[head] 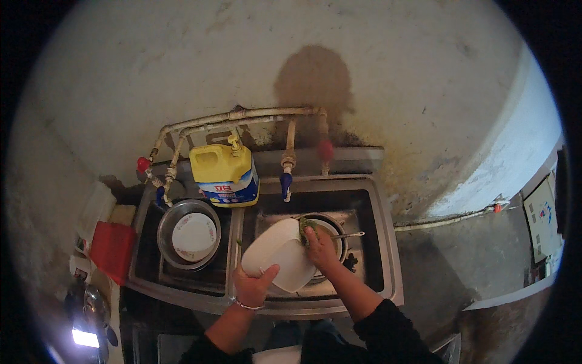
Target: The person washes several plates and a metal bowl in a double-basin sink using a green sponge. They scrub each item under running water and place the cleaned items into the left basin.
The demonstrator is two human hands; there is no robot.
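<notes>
A large white bowl point(286, 255) is held tilted above the right basin of a steel double sink point(395, 273). My left hand point(255, 283) grips its lower left edge, thumb on the near side. In my right hand point(320, 250) is a green scouring pad point(307, 227), pressed to the bowl's upper right rim. Below and partly behind the bowl, a round pot or basin point(344, 227) sits in the sink with a white dish point(334, 227) in it. A metal utensil handle point(354, 235) sticks out to the right.
In the left basin, a steel bowl point(166, 248) holds a white floral-edged plate point(194, 234). A yellow detergent jug point(225, 177) stands behind the divider. Blue-handled taps point(285, 182) hang from wall pipes point(245, 113). Left of the sink is a red box-like object point(113, 248).
</notes>
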